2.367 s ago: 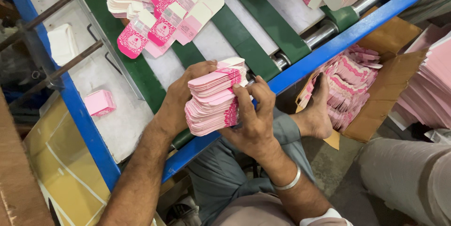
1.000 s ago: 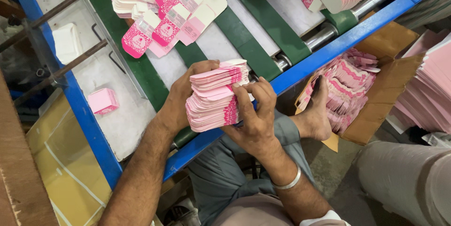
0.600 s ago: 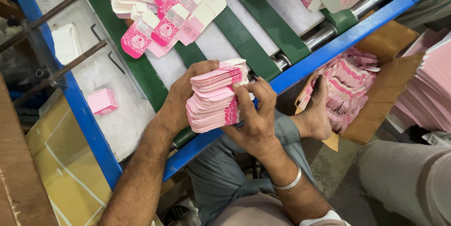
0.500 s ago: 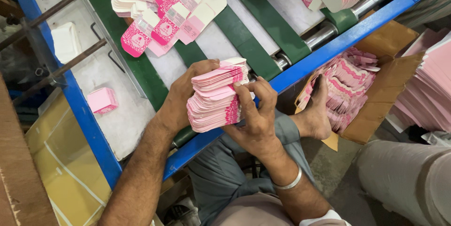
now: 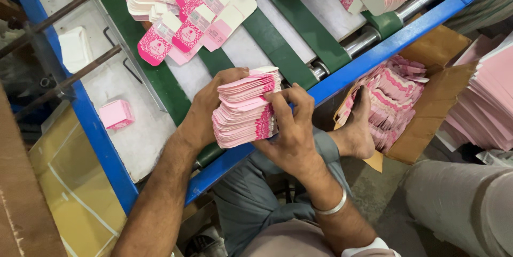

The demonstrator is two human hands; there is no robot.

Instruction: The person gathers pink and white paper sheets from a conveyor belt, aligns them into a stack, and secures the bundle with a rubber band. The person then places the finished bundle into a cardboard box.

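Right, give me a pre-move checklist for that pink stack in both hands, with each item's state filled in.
1. Left hand grips the far side of the stack of pink flat cartons: ok.
2. Right hand supports the near side, fingers across the edge: ok.
3. Stack edges squared: not ok, the upper cartons sit offset from the lower ones.
4. Stack clear of the loose cartons fanned on the green belts: ok.
5. Cardboard box beside the blue frame has room: cannot tell, it already holds pink cartons.
6. Bare foot clear of the box: not ok, it rests at the box edge.
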